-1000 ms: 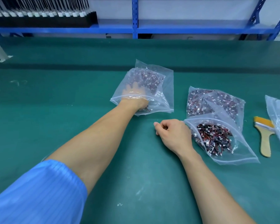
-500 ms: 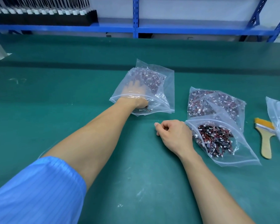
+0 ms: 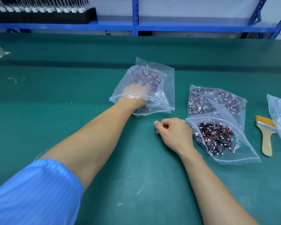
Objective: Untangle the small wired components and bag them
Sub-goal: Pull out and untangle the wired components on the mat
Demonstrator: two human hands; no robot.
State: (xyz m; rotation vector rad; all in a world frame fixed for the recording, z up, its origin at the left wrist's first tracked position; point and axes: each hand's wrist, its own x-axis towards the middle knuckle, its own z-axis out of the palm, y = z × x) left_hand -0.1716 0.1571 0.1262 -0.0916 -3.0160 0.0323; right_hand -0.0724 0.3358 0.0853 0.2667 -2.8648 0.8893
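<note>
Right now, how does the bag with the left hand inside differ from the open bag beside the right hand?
The far bag has the left hand inside it; the near bag has none, the right hand lies beside its mouth. The far bag's wired components look hazy through plastic; the near bag's show plainly, black and red. Both are clear bags on the green mat.

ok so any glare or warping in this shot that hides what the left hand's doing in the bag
Head view: a white sheen on the bag mouth crosses the wrist, and hazy plastic softens the left hand, so its fingers are unreadable among the components; head view, right edge: wide-angle lens tilts the shelf uprights.
</note>
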